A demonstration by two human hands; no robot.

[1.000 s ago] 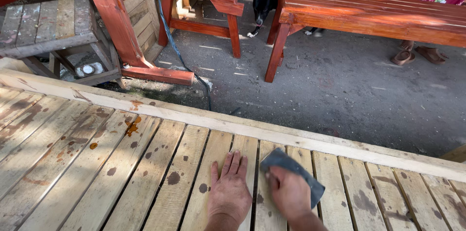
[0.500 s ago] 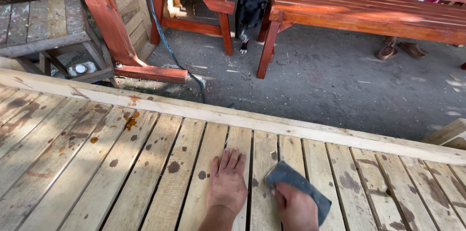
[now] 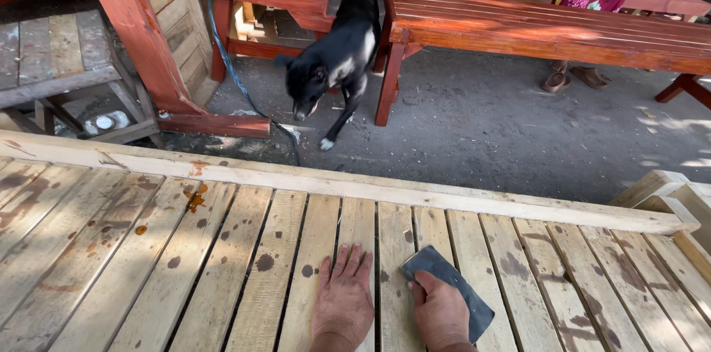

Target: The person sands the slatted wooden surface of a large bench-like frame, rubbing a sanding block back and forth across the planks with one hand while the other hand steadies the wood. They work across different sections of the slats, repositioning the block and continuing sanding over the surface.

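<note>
My left hand (image 3: 344,302) lies flat, palm down, fingers together on the pale slatted wooden panel (image 3: 185,263). Just to its right, my right hand (image 3: 439,313) presses a dark grey sheet of sandpaper (image 3: 453,282) against a slat; the sheet sticks out past my fingers toward the upper left and lower right. The slats carry brown stain spots and knots.
A black dog with white chest (image 3: 335,57) walks on the grey ground beyond the panel's far rail (image 3: 415,193). A red-stained bench (image 3: 548,30) stands behind, with a seated person's feet (image 3: 566,79) under it. Red wooden posts (image 3: 133,34) and a blue hose (image 3: 237,78) stand left.
The dog has come out from under the bench toward the panel. My right hand drew the sandpaper back toward me along the slat; the left hand stayed flat.
</note>
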